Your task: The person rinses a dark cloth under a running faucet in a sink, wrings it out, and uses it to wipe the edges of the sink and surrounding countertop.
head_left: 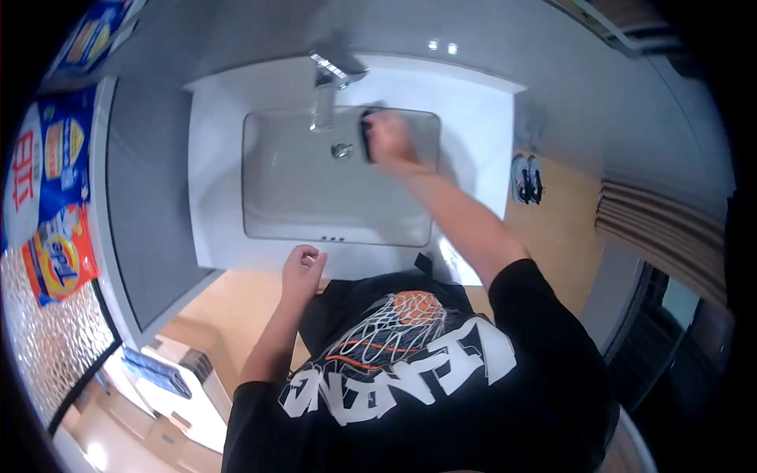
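Note:
My right hand reaches over the right half of a rectangular sink basin, its fingers wrapped round a dark, flat pad. Motion blurs the hand, and the pad's exact kind cannot be made out. To the left of the pad lies the round metal drain. The silver faucet rises at the back of the basin. My left hand hovers by the front edge of the counter, fingers curled in, with nothing visible in them.
A white countertop surrounds the basin. Blue and orange detergent bags stand at the left beside a grey panel. A small black item lies at the counter's front edge. Shoes and a striped curtain are at the right.

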Action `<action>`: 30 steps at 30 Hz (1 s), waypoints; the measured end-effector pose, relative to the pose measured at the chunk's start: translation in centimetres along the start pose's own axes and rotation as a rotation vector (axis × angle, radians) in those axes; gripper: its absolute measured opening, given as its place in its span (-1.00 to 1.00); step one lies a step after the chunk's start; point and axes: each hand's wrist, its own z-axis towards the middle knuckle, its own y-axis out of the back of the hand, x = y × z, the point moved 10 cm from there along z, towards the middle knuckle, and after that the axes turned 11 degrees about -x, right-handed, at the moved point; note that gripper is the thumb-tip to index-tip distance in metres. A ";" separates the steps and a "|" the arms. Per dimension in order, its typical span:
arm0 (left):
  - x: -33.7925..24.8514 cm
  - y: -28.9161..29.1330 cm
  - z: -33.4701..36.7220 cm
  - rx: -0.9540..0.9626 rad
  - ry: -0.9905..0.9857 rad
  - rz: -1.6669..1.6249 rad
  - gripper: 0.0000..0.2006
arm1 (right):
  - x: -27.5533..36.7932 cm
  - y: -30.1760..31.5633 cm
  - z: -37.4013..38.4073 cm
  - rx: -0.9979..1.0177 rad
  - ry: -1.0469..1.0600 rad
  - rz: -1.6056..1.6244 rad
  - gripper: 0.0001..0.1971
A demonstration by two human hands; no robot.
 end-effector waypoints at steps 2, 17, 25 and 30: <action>-3.6 -1.0 1.3 -0.056 -0.133 -0.057 -0.51 | 3.4 -1.6 -3.6 0.045 0.044 -0.028 -0.62; -5.3 -11.5 16.8 0.154 -0.257 0.219 -0.73 | -3.9 1.9 -8.2 0.126 -0.270 -0.499 -0.73; -13.1 -16.4 9.6 0.212 -0.927 1.084 -0.21 | -5.4 -5.1 -12.5 0.634 0.462 -1.024 -0.55; -7.3 -18.0 16.5 0.155 -0.920 0.915 -0.55 | -5.4 -4.9 -9.5 0.509 0.134 -0.780 -0.64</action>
